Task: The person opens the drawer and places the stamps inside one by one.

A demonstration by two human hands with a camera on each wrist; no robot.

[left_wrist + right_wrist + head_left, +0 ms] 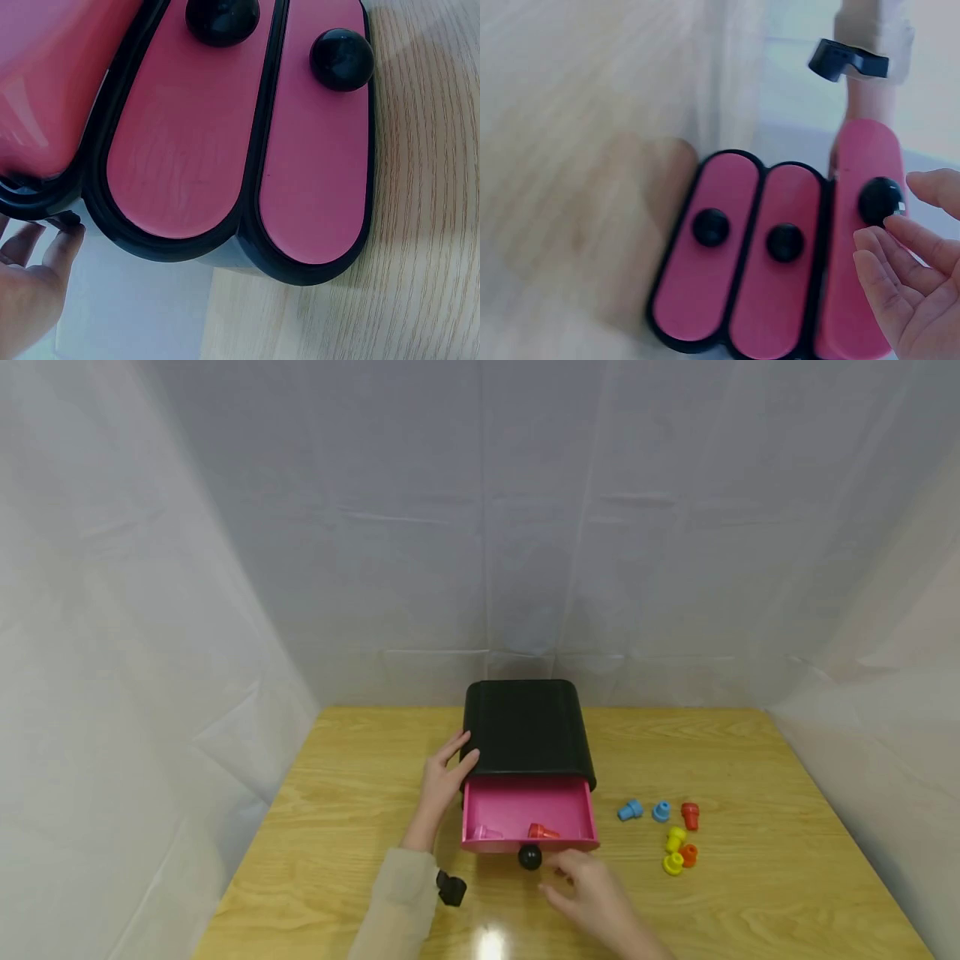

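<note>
A black cabinet (pixel 528 727) stands mid-table with its top pink drawer (pixel 525 810) pulled out. A pink peg (pixel 483 832) and a red peg (pixel 542 832) lie inside the drawer. My left hand (pixel 448 768) rests with straight fingers against the cabinet's left side. My right hand (pixel 573 872) hovers relaxed just right of the drawer's black knob (pixel 529 857). In the right wrist view its fingertips (pixel 900 232) sit beside that knob (pixel 881 201) without curling round it. Two lower drawer fronts (pixel 742 255) are closed. The left wrist view shows the left hand's fingers (pixel 34 277) by the cabinet's edge.
Several loose pegs lie on the wooden table (pixel 750 760) right of the cabinet: two blue (pixel 630 811), one red (pixel 690 816), two yellow (pixel 676 838) and one orange (pixel 688 855). White sheeting walls in the table on three sides.
</note>
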